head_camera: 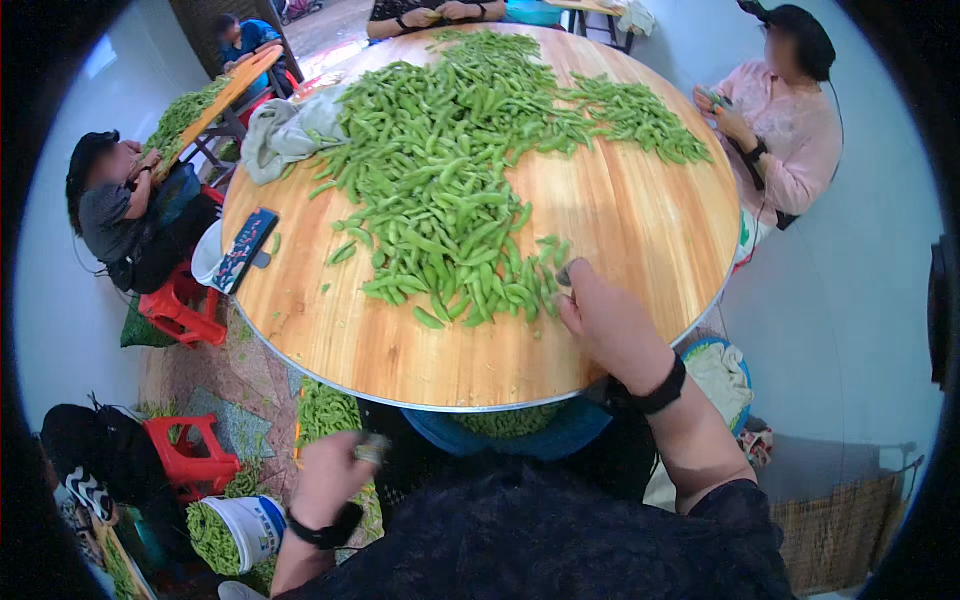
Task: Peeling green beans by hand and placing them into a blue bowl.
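Green soybean pods (457,202) lie heaped on a round wooden table (615,195). My right hand (611,322) is over the near right end of the heap, fingertips beside a few pods, with a dark cover on one finger. Whether it grips a pod is hidden. Below the table's edge at left, my left hand (330,476) hangs over the floor side, its fingertips blurred around something greyish-green that I cannot make out. A blue basin (510,442) with green pieces in it sits at my lap, partly under the tabletop.
A patterned phone case (246,251) and a grey cloth (281,139) lie on the table's left. A white bucket (251,532) of pods lies tipped by a red stool (191,454). Other people sit around, one at right (787,142). A cloth-covered basin (720,382) stands at right.
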`<state>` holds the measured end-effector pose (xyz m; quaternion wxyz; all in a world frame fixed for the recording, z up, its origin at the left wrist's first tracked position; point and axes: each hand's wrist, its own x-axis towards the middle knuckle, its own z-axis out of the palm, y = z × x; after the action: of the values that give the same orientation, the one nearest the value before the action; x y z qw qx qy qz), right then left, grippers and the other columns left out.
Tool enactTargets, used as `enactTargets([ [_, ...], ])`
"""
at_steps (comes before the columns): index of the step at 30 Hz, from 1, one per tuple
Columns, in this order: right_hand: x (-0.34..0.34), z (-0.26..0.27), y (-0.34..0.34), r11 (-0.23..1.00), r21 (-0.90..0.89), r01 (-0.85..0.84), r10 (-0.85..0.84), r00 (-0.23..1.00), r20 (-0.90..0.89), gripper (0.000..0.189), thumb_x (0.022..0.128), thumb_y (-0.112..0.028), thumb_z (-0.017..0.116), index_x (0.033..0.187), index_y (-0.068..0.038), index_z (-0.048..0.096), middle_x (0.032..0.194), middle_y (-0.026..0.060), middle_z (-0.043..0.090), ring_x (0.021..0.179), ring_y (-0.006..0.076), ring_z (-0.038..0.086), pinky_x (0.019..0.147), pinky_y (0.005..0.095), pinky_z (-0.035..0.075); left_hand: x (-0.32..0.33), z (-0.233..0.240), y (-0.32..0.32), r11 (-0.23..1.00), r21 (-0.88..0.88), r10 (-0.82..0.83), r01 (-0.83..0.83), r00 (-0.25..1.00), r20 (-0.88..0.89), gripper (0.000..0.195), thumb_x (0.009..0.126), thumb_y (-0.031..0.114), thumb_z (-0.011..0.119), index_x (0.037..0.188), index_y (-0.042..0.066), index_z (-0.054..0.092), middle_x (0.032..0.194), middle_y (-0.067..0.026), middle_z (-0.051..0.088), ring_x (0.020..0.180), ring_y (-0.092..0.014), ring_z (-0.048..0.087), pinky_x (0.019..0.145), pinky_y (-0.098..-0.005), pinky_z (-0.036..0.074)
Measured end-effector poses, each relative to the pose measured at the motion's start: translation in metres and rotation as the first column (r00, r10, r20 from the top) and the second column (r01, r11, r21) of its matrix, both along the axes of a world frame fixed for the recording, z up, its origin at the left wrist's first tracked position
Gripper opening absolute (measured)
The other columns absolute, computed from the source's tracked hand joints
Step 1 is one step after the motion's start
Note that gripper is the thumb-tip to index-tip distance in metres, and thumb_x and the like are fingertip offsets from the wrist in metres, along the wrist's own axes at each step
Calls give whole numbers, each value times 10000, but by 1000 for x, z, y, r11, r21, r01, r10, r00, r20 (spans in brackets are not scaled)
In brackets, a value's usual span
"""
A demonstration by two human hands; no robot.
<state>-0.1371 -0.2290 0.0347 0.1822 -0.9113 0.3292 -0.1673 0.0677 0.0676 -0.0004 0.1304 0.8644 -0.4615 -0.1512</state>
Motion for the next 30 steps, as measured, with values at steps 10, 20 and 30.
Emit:
enactTargets([
  [10,15,-12,-23,994,-43,-100,100,995,1,218,741,-110,544,913,2,472,847,234,551,837,414,542,704,476,442,-43,-65,-71,793,131,-473,595,736,-485,515,924,497,351,974,50,602,889,-252,609,852,-429,581,746,-502,450],
  [20,-33,18,-6,973,225,-54,0,972,234,159,776,-90,621,864,2,525,778,177,561,683,323,566,606,349,458,-45,-25,-58,748,-249,-662,615,675,-326,249,914,232,492,1038,28,562,872,-198,594,836,-377,588,724,-432,473],
  [30,-20,7,76,814,519,-263,27,908,417,167,839,-107,611,945,-2,534,734,61,561,610,127,508,556,262,431,-84,10,-105,729,-671,-595,137,612,-522,175,950,184,466,1042,44,515,838,-53,514,781,-162,500,693,-293,426],
])
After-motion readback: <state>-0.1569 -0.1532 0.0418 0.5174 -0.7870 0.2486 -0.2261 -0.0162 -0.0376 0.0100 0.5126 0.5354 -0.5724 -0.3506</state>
